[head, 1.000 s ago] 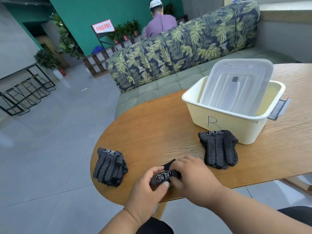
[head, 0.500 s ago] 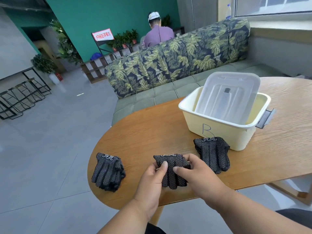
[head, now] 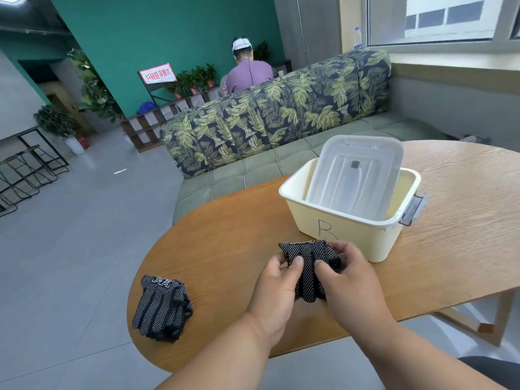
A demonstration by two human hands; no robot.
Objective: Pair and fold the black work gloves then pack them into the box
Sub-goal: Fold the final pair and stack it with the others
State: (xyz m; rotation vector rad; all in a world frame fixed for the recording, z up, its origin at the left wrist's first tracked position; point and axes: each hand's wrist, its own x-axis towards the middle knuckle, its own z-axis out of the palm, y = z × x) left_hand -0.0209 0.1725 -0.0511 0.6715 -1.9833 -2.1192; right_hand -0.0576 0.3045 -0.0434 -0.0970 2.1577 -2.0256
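Head view, held gloves: you had a stack of black dotted gloves [head: 308,266] between both hands, just in front of the near wall of the box, cuff end up and toward the box, fingers hanging toward you.
Head view, left hand: your left hand [head: 277,285] gripped the stack's left side, thumb across the dotted face, the other fingers curled behind it.
Head view, right hand: your right hand [head: 347,280] gripped the right side, thumb on the face, fingertips wrapped over the upper right edge.
Head view, long axis: it ran roughly from you toward the box, cuff leading.
Head view, box: the cream box [head: 351,235], marked with a letter on its near wall, stood just beyond the gloves; a clear lid [head: 357,175] leaned inside it, filling the back and middle of the opening.
Head view, nearer hand: your right hand lay closer to the box rim; judged the better one to carry the stack up and over.
Head view, other gloves: a second bundle [head: 161,308] lay near the left edge of the table [head: 225,220], well apart from both hands.
Head view, stage: judged pairing in progress, nothing visibly packed yet.
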